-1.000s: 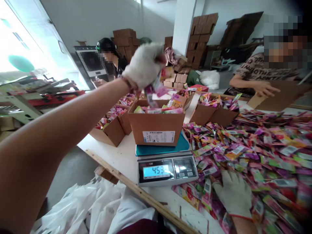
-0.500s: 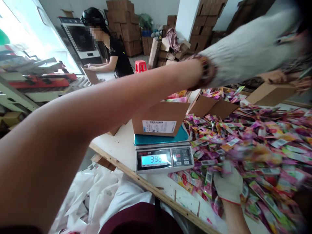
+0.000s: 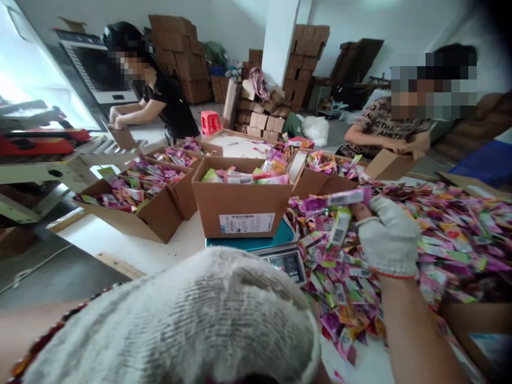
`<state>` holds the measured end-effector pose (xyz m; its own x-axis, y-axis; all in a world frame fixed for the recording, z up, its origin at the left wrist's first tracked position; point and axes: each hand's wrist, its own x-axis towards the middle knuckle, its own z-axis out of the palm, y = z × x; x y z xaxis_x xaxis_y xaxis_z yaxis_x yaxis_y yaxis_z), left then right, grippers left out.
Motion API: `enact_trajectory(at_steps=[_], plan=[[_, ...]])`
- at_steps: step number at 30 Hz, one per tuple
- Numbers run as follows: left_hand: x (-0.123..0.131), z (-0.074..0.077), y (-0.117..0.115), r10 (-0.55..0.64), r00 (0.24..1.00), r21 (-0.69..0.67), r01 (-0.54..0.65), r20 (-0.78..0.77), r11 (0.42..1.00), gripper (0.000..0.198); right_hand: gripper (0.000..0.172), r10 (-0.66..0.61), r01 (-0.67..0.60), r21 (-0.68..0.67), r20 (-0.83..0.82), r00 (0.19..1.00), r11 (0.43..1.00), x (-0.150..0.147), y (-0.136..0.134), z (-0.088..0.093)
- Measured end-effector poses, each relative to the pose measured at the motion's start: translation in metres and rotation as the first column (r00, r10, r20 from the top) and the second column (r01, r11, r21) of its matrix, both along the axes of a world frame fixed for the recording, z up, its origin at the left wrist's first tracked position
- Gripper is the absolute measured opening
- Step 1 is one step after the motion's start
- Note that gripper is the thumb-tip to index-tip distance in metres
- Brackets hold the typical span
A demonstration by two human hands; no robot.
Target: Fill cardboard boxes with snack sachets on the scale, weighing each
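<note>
My left hand (image 3: 188,320), in a white knit glove, fills the bottom of the view close to the camera; its fingers are not made out. My right hand (image 3: 388,232), gloved with bare fingertips, holds pink candy packets (image 3: 348,198) above the heap, fingers closed on them. Left of it, a cardboard box (image 3: 240,205) with a white label and packets inside stands on the scale (image 3: 286,264). My left glove covers the scale's display. Loose colourful packets (image 3: 460,229) are piled beside and beyond my right hand.
More filled boxes (image 3: 160,218) stand left of the scale. One person (image 3: 168,106) handles cardboard at the left; another (image 3: 384,133) holds a box at the back right. An open box (image 3: 472,325) sits at the lower right. A red stool (image 3: 210,122) stands behind.
My left arm has swung from across the upper view down to the bottom front. My right hand has risen off the heap with packets. The view has shifted, showing more boxes and the second person.
</note>
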<state>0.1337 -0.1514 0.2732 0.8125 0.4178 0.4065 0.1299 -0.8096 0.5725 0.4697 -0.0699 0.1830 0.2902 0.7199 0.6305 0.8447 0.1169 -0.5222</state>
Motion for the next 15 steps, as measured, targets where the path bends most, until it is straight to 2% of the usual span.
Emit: enact_trajectory(at_steps=[1, 4, 6, 8, 11, 13, 15], plan=[[0.002, -0.003, -0.003, -0.014, 1.0, -0.024, 0.015, 0.017, 1.0, 0.016, 0.044, 0.076, -0.075, 0.035, -0.017, 0.997, 0.997, -0.015, 0.009, 0.018], [0.004, -0.013, -0.007, 0.127, 0.981, -0.032, -0.123, 0.148, 0.992, 0.016, 0.039, 0.29, -0.285, 0.082, -0.051, 0.956, 0.955, -0.058, 0.036, 0.06], [0.001, -0.018, -0.005, 0.205, 0.963, -0.013, -0.206, 0.176, 0.978, 0.016, 0.033, 0.379, -0.375, 0.05, -0.12, 0.918, 0.926, -0.082, 0.051, 0.079], [-0.006, -0.02, 0.0, 0.226, 0.965, 0.0, -0.228, 0.131, 0.974, 0.017, 0.033, 0.397, -0.41, -0.003, -0.243, 0.885, 0.912, -0.098, 0.062, 0.088], [-0.023, -0.023, 0.009, 0.34, 0.937, -0.021, -0.339, 0.083, 0.941, 0.015, 0.035, 0.385, -0.424, -0.023, -0.376, 0.842, 0.905, -0.1, 0.064, 0.082], [-0.038, -0.026, 0.014, 0.453, 0.889, -0.035, -0.452, 0.063, 0.891, 0.016, 0.037, 0.387, -0.425, 0.011, -0.435, 0.813, 0.905, -0.085, 0.054, 0.068], [-0.056, -0.029, 0.018, 0.539, 0.84, -0.03, -0.538, 0.057, 0.842, 0.021, 0.046, 0.285, -0.34, -0.023, -0.491, 0.823, 0.94, -0.059, 0.036, 0.048]])
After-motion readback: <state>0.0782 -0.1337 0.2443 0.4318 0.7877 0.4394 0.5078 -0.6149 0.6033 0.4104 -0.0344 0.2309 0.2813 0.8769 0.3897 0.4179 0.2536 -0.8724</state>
